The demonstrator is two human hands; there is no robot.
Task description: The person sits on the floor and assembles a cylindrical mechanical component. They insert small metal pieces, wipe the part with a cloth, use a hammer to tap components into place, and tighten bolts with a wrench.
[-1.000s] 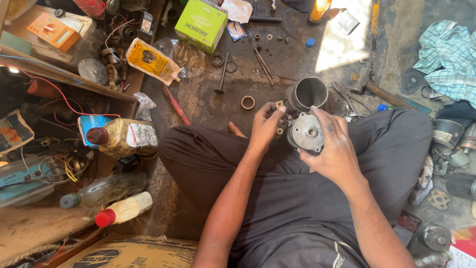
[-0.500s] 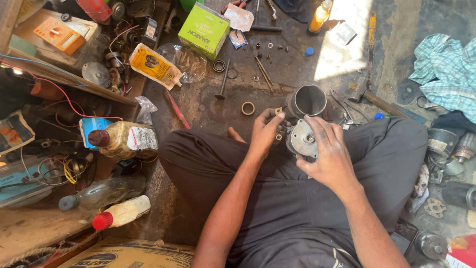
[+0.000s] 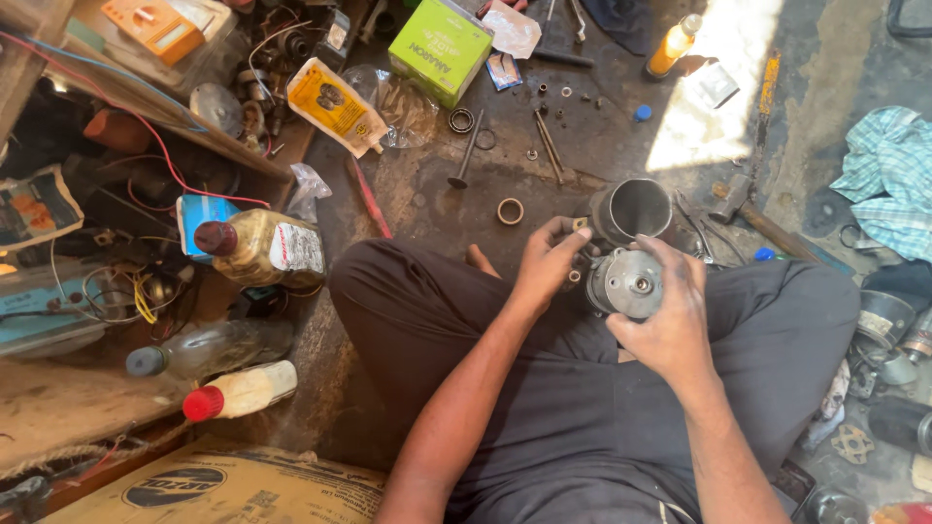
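Observation:
I sit cross-legged on a dirty floor. My right hand point(image 3: 665, 315) wraps around a round grey metal motor part point(image 3: 626, 283) held over my lap. My left hand point(image 3: 549, 262) pinches at the left edge of that part, fingers closed on something small that I cannot make out. Just beyond the part stands an open grey metal cylinder point(image 3: 631, 209). A small metal ring point(image 3: 510, 211) lies on the floor left of the cylinder.
A green box point(image 3: 439, 49), a yellow packet point(image 3: 335, 105), loose bolts and a valve-like rod point(image 3: 464, 155) lie ahead. Bottles point(image 3: 257, 247) and wires crowd the left; a hammer point(image 3: 752, 218) and checked cloth point(image 3: 888, 180) lie right. A cardboard box point(image 3: 233, 485) sits near left.
Both hands with the motor part stay in about the same place; the left fingers have shifted slightly along the part's edge. The view has tilted a little.

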